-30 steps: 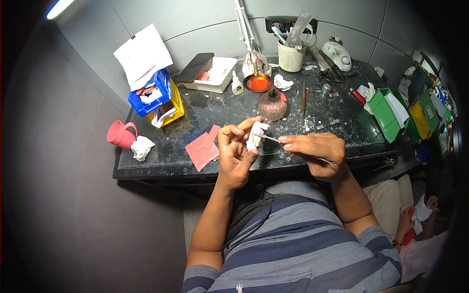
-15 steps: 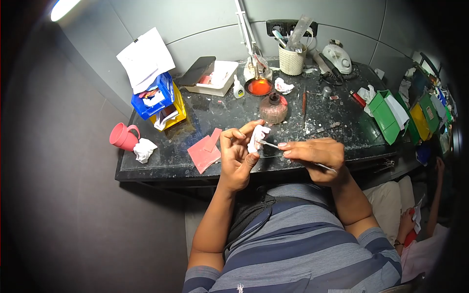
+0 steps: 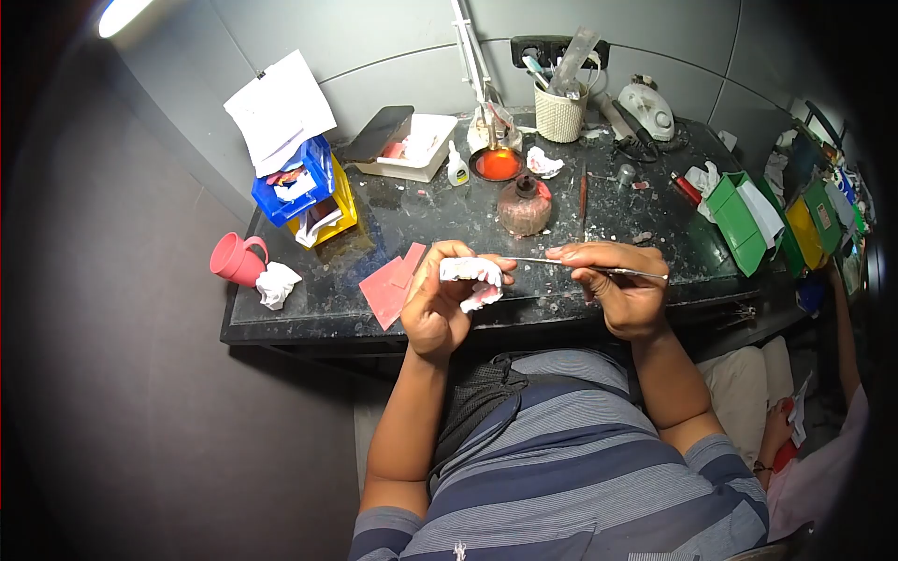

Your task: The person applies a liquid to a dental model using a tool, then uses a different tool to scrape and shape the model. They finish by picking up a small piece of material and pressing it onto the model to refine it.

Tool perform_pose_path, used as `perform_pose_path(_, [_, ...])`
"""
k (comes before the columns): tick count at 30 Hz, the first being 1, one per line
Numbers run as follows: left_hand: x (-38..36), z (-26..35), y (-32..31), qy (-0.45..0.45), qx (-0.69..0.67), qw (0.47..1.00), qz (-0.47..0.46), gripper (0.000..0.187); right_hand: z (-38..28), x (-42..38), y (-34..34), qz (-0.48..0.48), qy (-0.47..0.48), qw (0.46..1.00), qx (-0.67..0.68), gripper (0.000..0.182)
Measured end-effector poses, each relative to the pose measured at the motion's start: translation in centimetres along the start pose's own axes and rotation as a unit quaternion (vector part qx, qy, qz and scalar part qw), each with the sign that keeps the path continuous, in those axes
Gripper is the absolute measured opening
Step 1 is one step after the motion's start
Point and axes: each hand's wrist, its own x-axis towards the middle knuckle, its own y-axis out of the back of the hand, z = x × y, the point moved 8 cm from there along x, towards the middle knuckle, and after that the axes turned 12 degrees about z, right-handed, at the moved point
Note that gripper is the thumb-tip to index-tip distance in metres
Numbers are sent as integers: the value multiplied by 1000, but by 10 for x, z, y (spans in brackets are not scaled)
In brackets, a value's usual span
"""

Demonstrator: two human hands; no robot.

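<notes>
A white curved dental cast (image 3: 472,271) with pink parts is held in my left hand (image 3: 437,304), its fingers wrapped round the left and back of it. My right hand (image 3: 629,288) pinches a thin metal tool (image 3: 603,269), which lies nearly level and points left. The tool's far end reaches my left fingertips just beside the cast; whether it touches the cast I cannot tell. Pink sheets (image 3: 388,292) lie on the table left of my left hand. Behind the hands stands a round glass burner (image 3: 524,209) with a dark top.
A pink mug (image 3: 238,261) and crumpled paper (image 3: 278,286) sit at the left edge, near blue and yellow bins (image 3: 327,213). Farther back are a white box (image 3: 421,154), a glue bottle (image 3: 456,168), a red dish (image 3: 497,165) and a basket (image 3: 559,116). Green bins (image 3: 739,224) and a person (image 3: 832,449) are at right.
The cast has turned in my left hand, so its curved shape now shows. My right hand has tilted the tool nearly level, and its tip has moved up off the cast's face.
</notes>
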Motion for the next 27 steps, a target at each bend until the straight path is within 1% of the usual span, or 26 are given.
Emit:
perform_pose_path(1, [0, -1, 2, 10, -16, 1000, -4, 45, 3, -2, -3, -3, -28, 1000, 2, 11])
perform_pose_path(2, [1, -2, 6, 4, -12, 1000, 16, 49, 3, -4, -6, -10, -30, 1000, -2, 12])
perform_pose_path(3, [1, -2, 7, 4, -11, 1000, 18, 49, 3, -5, -10, -10, -31, 999, 0, 12])
perform_pose_path(5, [1, -2, 8, 12, -35, 999, 14, 48, -6, -6, -17, -8, 36, 999, 25, 12])
perform_pose_path(7, [0, -1, 8, 5, -34, 999, 25, 47, -9, -6, -21, -26, 54, 998, 4, 13])
perform_pose_path(10, [-1, 0, 9, -7, -35, 998, 42, 47, -15, -10, -28, -36, 115, 993, -7, 17])
perform_pose_path(21, [0, 0, 9, -8, -23, 999, 40, 44, -12, -17, -36, -32, 146, 989, -13, 18])
perform_pose_path(23, [0, 0, 9, -12, -58, 997, 49, 42, -7, -19, -37, -28, 150, 988, -13, 17])
perform_pose_path(26, [0, -1, 14, -5, -27, 998, 50, 40, -3, -26, -38, -27, 177, 984, -17, 23])
perform_pose_path(27, [0, -1, 14, -5, -26, 998, 49, 40, -3, -31, -40, -42, 201, 978, -34, 30])
